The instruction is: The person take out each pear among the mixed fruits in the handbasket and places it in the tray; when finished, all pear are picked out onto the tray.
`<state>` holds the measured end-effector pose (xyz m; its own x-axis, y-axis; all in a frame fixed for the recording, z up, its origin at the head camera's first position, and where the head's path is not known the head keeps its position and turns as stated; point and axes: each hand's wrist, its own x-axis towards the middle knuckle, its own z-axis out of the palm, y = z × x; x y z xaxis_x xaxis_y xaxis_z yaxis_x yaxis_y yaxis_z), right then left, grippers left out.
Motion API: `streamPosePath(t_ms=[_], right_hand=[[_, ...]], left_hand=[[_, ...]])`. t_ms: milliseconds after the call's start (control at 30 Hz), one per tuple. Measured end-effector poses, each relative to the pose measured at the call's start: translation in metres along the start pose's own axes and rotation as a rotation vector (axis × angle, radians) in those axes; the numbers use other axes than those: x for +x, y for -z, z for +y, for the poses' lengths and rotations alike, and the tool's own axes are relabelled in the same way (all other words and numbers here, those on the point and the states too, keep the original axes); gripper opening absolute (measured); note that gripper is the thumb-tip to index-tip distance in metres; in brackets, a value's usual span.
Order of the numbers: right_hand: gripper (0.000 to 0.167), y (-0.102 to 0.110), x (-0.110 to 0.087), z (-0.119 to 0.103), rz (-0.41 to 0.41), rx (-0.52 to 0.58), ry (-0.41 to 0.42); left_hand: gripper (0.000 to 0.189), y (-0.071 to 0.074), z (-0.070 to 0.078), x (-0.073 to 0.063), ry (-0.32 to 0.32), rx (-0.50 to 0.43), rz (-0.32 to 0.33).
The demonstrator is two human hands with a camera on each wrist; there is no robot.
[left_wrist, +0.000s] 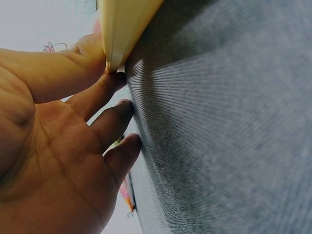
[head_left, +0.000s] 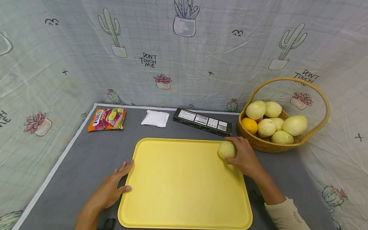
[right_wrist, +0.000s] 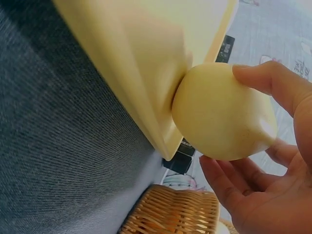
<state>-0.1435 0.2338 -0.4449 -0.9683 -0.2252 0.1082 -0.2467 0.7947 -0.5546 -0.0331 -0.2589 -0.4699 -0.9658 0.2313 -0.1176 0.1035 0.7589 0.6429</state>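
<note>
One pale green fruit (head_left: 226, 150) is at the far right corner of the yellow tray (head_left: 184, 185), grasped by the curled right hand (head_left: 244, 157). Well apart from it, the left hand (head_left: 108, 191) touches the tray's left edge with relaxed fingers. A wicker basket (head_left: 267, 147) stands near the right hand.

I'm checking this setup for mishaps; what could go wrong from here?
The pale green fruit held by the right hand is rounded, so it might roll across the yellow tray once released. The right hand is also close to the wicker basket; a bump could perhaps dislodge its heaped fruit.
</note>
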Motion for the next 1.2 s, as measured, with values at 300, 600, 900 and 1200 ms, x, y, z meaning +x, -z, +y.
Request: streamPosePath(t_ms=[300, 600, 900, 1200], right_hand=[[0.079, 0.004, -0.005, -0.001, 0.012, -0.004, 0.016], [0.080, 0.023, 0.000, 0.000, 0.140, -0.004, 0.072], [0.076, 0.050, 0.014, 0.009, 0.341, 0.070, 0.030], [0.072, 0.062, 0.038, 0.023, 0.537, 0.157, -0.080]], left_hand=[[0.095, -0.001, -0.002, -0.002, -0.010, 0.011, 0.016], [0.095, -0.002, -0.004, -0.002, -0.019, 0.013, 0.023], [0.094, -0.003, -0.005, -0.003, -0.031, 0.022, 0.040], [0.095, 0.000, -0.002, -0.002, -0.020, -0.007, 0.017]])
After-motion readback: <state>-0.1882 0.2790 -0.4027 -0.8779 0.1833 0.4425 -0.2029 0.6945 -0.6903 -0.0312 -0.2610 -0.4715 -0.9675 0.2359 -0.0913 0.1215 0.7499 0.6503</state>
